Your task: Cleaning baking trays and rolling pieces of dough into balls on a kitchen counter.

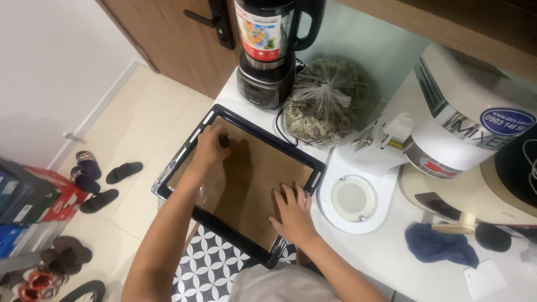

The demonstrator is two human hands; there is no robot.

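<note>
A black baking tray [184, 159] lined with brown parchment paper [251, 179] lies on the white counter, its left part jutting over the counter's edge. My left hand [210, 146] rests on the paper near the tray's far left corner, fingers curled around a small dark object [224, 140]. Flat on the paper at the tray's near right corner lies my right hand [293, 212], fingers spread and holding nothing.
A black blender [268, 50] and a clear bag of dried leaves [324, 103] stand behind the tray. A white stand mixer [447, 123] with its round base [351, 200] sits to the right, near a blue cloth [436, 246]. Shoes [92, 179] lie on the floor at left.
</note>
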